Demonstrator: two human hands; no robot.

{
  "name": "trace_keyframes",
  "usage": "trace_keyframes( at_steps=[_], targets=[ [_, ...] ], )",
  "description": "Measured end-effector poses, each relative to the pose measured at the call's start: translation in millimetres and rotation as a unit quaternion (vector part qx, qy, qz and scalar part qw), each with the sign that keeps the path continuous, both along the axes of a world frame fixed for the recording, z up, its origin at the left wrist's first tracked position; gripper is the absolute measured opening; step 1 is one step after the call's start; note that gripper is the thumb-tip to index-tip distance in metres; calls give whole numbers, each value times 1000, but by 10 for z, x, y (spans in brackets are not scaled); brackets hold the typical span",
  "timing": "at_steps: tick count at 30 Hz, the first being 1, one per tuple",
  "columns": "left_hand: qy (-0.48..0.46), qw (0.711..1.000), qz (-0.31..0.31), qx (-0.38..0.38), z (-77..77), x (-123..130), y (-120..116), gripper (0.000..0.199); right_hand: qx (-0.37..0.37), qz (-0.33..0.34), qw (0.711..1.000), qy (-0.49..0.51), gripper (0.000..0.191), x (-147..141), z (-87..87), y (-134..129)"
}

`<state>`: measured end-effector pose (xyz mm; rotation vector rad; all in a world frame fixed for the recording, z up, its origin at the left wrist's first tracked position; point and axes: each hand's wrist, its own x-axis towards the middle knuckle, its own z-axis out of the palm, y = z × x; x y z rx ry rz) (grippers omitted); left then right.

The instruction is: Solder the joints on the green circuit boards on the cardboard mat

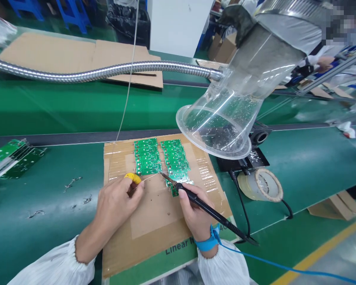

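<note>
On cardboard [145,217], boards [147,157] beyond fingers [183,198].

Blue stools [72,11], white pillar [178,27], green floor [299,235], yellow stripe [323,253]

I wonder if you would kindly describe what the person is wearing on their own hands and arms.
Both arms wear loose white sleeves, gathered at their ends. The left hand has a yellow cover on one finger, seemingly the index. The right hand has a blue band at its wrist, with a blue cord leading off. Neither hand is gloved.
</note>
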<state>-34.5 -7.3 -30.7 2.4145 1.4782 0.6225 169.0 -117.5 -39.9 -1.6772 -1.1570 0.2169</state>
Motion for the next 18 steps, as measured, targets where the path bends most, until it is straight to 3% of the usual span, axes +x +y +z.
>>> trace_keyframes(
  at_steps=[7,18],
  targets=[
    [34,999,13,-23,61,91,88,36,-19,-37,995,89,21,18,-97,10],
    [87,996,5,1,47,116,101,39,-32,-13,997,64,18,23,-45,32]
  ],
)
